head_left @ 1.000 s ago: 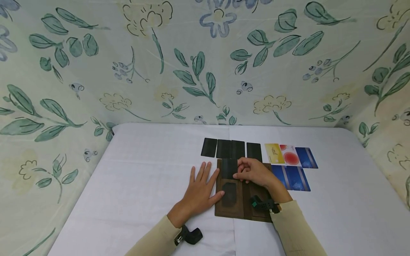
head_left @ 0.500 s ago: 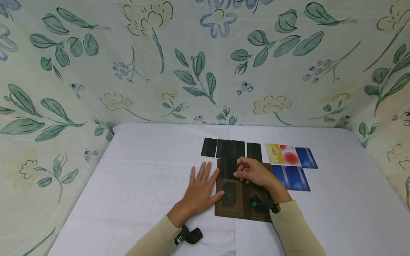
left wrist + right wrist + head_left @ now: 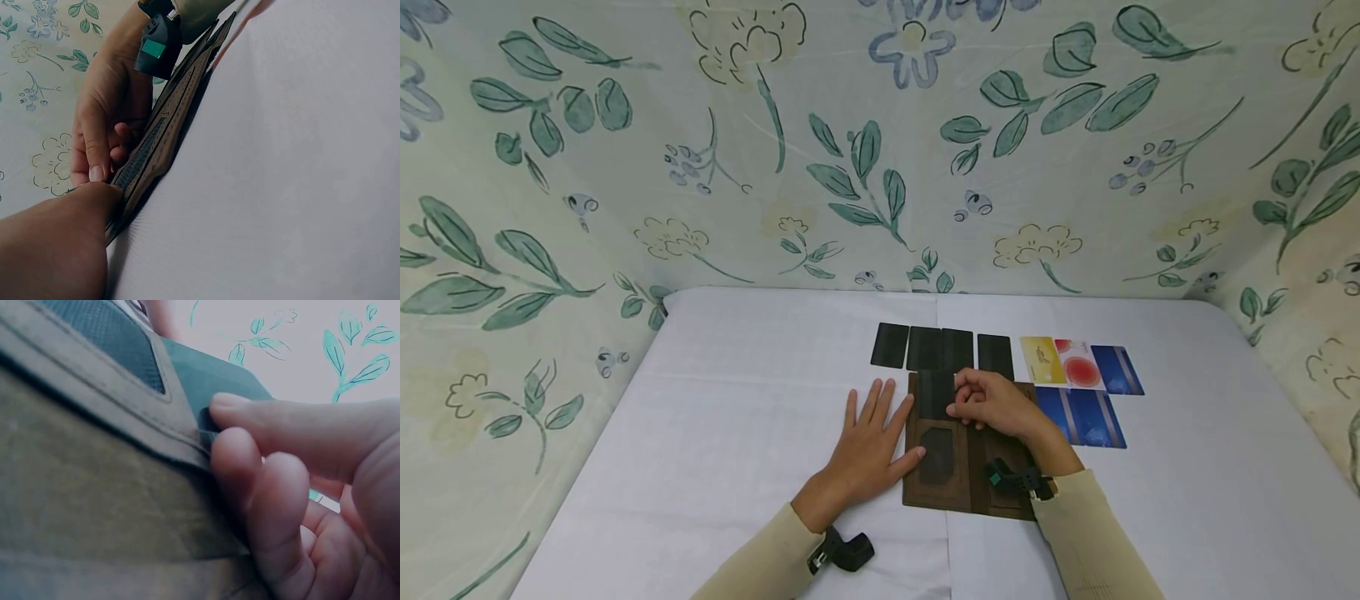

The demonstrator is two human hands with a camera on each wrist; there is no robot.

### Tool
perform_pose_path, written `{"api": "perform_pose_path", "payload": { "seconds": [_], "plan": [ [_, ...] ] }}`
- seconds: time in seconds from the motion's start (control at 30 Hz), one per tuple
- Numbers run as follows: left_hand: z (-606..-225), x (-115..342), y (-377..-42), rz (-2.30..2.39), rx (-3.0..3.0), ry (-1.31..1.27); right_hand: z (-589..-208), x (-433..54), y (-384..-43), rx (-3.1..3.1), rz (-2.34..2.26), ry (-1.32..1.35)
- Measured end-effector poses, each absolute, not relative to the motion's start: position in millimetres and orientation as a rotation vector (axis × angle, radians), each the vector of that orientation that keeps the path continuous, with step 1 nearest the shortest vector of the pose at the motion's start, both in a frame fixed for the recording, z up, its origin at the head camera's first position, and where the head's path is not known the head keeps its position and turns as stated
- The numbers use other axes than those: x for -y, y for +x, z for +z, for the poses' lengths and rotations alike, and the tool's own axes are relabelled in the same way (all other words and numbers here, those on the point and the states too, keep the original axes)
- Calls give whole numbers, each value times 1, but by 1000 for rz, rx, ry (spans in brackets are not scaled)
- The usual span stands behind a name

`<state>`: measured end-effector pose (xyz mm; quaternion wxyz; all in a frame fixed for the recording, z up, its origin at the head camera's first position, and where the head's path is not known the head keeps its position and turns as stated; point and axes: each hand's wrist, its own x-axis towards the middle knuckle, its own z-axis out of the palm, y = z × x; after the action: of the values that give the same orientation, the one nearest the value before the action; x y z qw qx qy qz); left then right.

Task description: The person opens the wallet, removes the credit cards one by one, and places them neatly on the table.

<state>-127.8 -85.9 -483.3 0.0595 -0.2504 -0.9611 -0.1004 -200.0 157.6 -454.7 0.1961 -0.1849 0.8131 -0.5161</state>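
A brown bifold wallet lies opened flat on the white table, with a mesh window in its left half. Above that window a black card stands out from the pocket; its lower end is hidden. My right hand pinches the card's right edge, thumb on top, as the right wrist view shows the thumb against the dark card. Fingers spread, my left hand rests on the table with its thumb and index fingertip at the wallet's left edge.
Several black cards lie in a row behind the wallet. Right of them are a yellow card, a white card with red circles and several blue cards. A patterned cloth hangs behind the table.
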Motion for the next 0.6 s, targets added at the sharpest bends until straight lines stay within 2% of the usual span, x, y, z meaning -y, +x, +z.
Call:
{"api": "perform_pose_path", "payload": {
  "seconds": [0.23,0.6],
  "plan": [
    [-483,86,-126,-318,2915,-758,-456,-159,-200,-2255,-1458,-557],
    [-481,85,-127,-303,2891,-761,-454,-158,-199,-2279,-1460,-475]
  ]
}}
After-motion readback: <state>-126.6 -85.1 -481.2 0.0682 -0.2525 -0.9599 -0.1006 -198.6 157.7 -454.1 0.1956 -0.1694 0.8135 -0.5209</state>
